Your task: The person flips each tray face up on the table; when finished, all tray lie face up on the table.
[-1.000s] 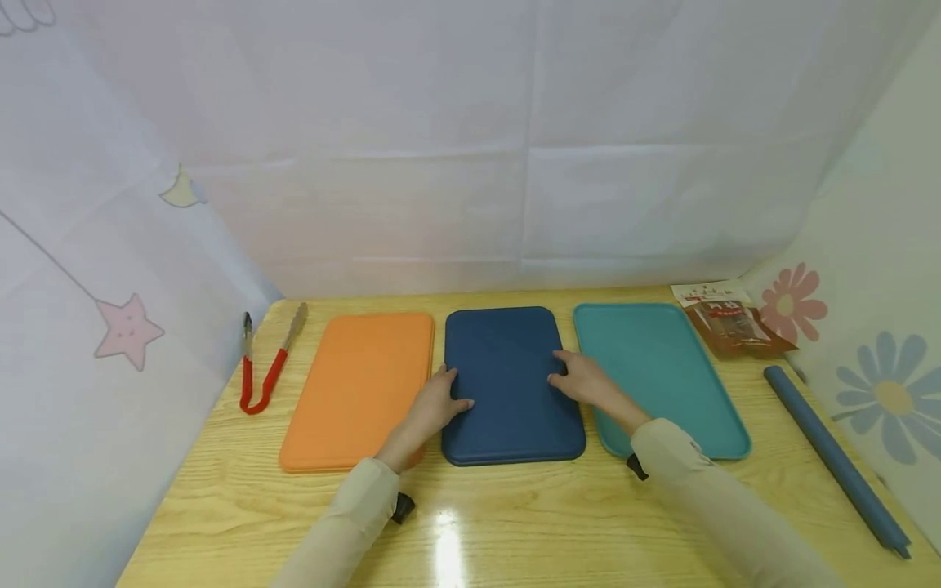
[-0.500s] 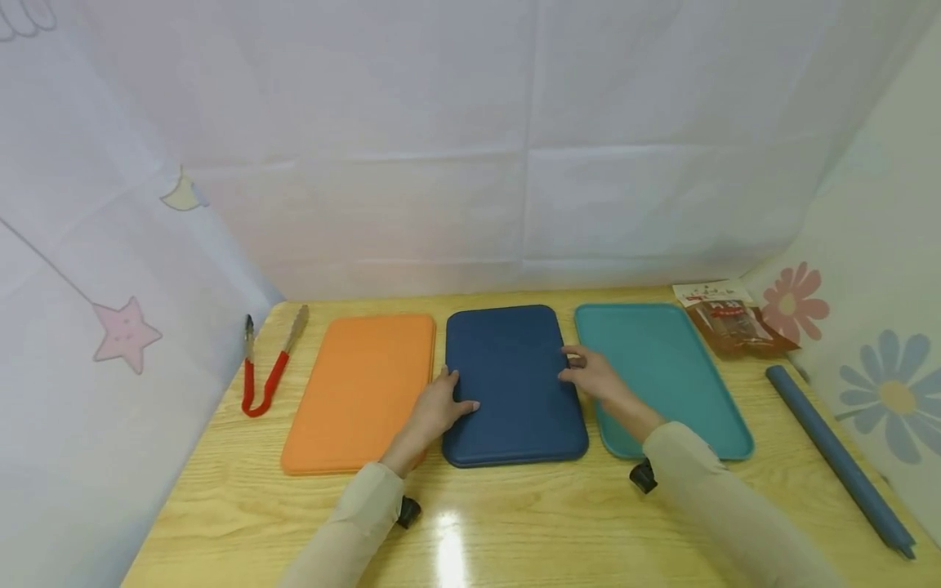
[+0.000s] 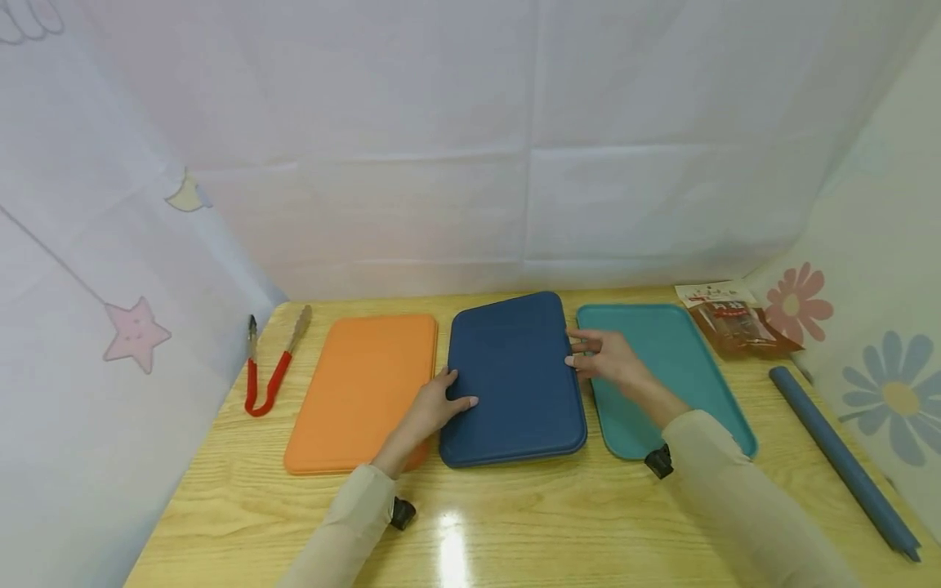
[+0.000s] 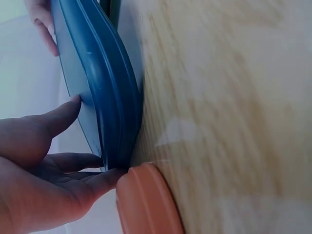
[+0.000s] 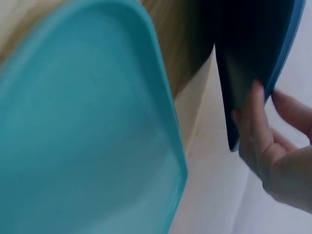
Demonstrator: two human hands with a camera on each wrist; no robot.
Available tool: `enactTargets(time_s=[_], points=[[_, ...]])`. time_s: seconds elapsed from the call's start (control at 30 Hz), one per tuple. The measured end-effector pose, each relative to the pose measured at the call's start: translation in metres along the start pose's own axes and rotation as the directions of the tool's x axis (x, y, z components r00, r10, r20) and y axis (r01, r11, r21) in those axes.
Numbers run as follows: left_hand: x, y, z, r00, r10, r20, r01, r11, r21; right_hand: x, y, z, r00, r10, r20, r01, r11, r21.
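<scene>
A dark blue tray [image 3: 510, 384], flat face up, lies between the other two trays, its right side raised off the table. My left hand [image 3: 429, 412] holds its left edge; in the left wrist view the thumb rests on the flat face and the fingers are at the rim. On the opposite side my right hand [image 3: 610, 359] pinches the right edge. From the right wrist view, fingers [image 5: 256, 117] reach beneath the blue tray and the thumb is on the other side. Whether anything lies under it cannot be told.
An orange tray [image 3: 363, 384] lies to the left, close to my left hand. A teal tray [image 3: 662, 367] lies under my right forearm. Red-handled tongs [image 3: 268, 380] sit far left. A brown food packet [image 3: 735, 322] and a grey-blue roll [image 3: 838, 457] are at the right.
My right hand has moved right and up, from resting on the blue tray to pinching its edge. That side of the tray has risen; my left hand has stayed at the left edge.
</scene>
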State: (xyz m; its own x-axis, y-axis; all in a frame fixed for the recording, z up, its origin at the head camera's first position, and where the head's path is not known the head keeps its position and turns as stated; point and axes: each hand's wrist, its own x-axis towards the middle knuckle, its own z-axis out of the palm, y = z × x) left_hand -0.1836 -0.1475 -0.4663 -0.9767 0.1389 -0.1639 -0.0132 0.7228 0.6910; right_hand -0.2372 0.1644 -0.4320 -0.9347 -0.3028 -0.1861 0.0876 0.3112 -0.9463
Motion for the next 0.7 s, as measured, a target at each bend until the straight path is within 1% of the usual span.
enactTargets(time_s=[0.13, 0.23, 0.3, 0.47, 0.57, 0.7], points=[[-0.009, 0.004, -0.002, 1.0, 0.02, 0.022, -0.021, 1.0, 0.003, -0.001, -0.004, -0.006, 0.998, -0.016, 0.06, 0.014, 0.999, 0.029], [-0.02, 0.007, 0.0, 0.998, 0.043, 0.04, -0.043, 0.999, -0.01, -0.003, -0.008, -0.008, 0.997, -0.001, 0.082, -0.003, 0.999, 0.051], [-0.029, 0.008, 0.003, 0.997, 0.055, 0.051, -0.055, 0.998, 0.011, -0.005, -0.012, -0.008, 0.995, 0.004, 0.096, -0.01, 0.998, 0.063], [-0.05, 0.013, 0.01, 0.995, 0.065, 0.081, -0.07, 0.996, 0.06, -0.006, -0.026, -0.01, 0.996, -0.006, 0.091, -0.001, 0.997, 0.076], [-0.06, 0.016, 0.012, 0.992, 0.068, 0.107, -0.074, 0.996, 0.054, -0.005, -0.033, -0.013, 0.997, -0.013, 0.077, 0.007, 0.997, 0.071], [-0.069, 0.021, 0.014, 0.988, 0.078, 0.129, -0.085, 0.995, 0.045, -0.006, -0.042, -0.014, 0.997, -0.014, 0.081, 0.008, 0.997, 0.078]])
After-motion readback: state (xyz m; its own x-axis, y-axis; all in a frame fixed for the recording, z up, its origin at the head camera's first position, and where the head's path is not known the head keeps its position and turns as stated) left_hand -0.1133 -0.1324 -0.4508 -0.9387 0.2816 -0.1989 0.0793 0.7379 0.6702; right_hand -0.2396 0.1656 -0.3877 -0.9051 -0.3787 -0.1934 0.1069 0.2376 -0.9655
